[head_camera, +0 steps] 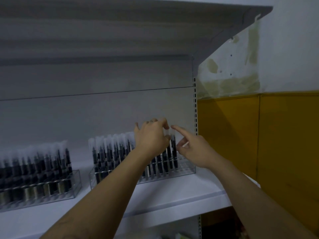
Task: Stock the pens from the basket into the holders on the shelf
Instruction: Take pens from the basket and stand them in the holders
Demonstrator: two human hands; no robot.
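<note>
Leftmost on the shelf (172,195), a clear holder (76,183) stands packed with dark pens (51,163). Towards the shelf's right end, in a second holder (188,169), the left hand (151,138) pinches an upright pen (170,152) by its cap. The right hand (193,149) points a forefinger, its other fingers (181,145) curled; I cannot tell whether they hold anything.

Two clear holders stood on the shelf (172,195): a left holder (76,183) and a right holder (188,169) nearer the shelf's right end. Each carried many upright pens (107,149), too crowded and blurred for an exact count. Two hands, the left hand (151,138) and the right hand (193,149), were above the shelf's right end. One upper shelf (120,31) hung over it; two yellow panels (227,135) lay beyond its right end.
</note>
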